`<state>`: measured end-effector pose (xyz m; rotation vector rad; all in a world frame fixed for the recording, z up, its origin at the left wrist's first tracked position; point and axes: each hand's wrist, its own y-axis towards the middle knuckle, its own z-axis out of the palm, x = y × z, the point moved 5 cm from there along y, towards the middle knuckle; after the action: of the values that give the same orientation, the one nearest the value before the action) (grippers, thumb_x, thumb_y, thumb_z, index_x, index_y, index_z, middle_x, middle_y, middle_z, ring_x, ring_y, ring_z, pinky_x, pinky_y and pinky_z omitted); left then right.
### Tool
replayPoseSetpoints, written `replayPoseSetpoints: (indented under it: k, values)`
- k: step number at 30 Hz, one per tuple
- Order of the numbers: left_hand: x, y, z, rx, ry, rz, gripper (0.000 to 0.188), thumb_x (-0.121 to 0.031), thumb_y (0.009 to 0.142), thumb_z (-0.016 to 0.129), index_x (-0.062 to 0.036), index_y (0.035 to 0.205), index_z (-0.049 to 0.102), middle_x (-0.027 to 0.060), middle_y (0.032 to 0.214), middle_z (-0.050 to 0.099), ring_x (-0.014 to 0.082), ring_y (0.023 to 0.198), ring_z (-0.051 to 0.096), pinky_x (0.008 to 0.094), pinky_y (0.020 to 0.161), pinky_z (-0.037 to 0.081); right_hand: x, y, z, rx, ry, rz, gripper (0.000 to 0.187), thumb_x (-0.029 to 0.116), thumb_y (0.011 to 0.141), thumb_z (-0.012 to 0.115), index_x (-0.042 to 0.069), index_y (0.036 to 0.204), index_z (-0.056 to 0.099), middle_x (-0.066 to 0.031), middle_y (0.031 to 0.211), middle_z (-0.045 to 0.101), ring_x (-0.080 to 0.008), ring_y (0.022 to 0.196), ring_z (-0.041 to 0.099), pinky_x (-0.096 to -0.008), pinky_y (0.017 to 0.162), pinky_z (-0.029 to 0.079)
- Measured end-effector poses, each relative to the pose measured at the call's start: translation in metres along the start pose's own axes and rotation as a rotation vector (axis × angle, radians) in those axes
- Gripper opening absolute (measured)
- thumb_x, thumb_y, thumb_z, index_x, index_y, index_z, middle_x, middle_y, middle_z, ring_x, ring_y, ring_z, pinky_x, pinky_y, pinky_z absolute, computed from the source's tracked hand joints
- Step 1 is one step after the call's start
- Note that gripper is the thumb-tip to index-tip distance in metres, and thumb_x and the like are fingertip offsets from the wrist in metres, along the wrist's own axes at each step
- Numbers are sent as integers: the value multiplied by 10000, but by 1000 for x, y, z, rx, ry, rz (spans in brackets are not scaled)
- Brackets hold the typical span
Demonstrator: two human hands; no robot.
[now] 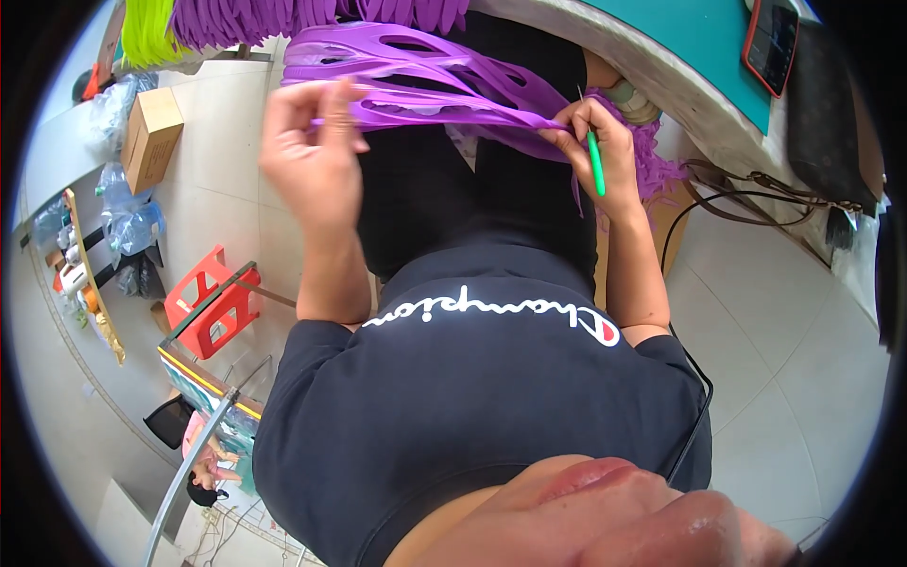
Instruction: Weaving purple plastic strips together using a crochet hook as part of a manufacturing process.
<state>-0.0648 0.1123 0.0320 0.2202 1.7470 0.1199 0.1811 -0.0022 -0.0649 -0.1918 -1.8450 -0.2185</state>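
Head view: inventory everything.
Slit sheet: one, purple, upper centre
Fringed strips: many, purple, top
Lime strips: many, lime, top left
Scraps: many, purple, upper right
Tool: one, green, in right grip
Mat: one, teal, top right
Phone: one, dark, top right
Bag: one, dark, far right
Box: one, brown, upper left
Stool: one, red, left
Plastic bags: several, clear, left
Person: one, pink top, lower left
Shirt: one, black, centre
Left grip: one, bare, by sheet
Right grip: one, bare, on sheet
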Motion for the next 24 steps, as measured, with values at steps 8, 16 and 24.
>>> replayPoseSetpoints:
  k: [8, 16, 24]
  values:
    - [7, 59, -144, -351, 215, 141, 158, -107, 900, 658, 11, 885, 554, 127, 815, 690, 82, 579, 554, 200, 489, 460, -2, 5, 7, -9, -19, 19, 385, -74, 770, 705, 53, 716, 345, -79, 784, 606, -108, 729, 532, -230, 673, 444]
    - [33, 133, -274, -489, 487, 222, 184, -120, 902, 654, 34, 896, 552, 145, 861, 707, 90, 601, 604, 184, 530, 508, -14, 6, 15, 6, -35, 23, 372, -81, 774, 697, 44, 723, 349, -77, 773, 589, -117, 714, 517, -226, 669, 437]
    - [-7, 195, -324, -526, 703, 324, 197, -118, 909, 633, 58, 867, 554, 122, 844, 715, 103, 603, 631, 198, 545, 524, -7, 7, 18, 1, -105, -62, 379, -92, 764, 695, 33, 704, 342, -96, 759, 575, -137, 691, 521, -234, 647, 439]
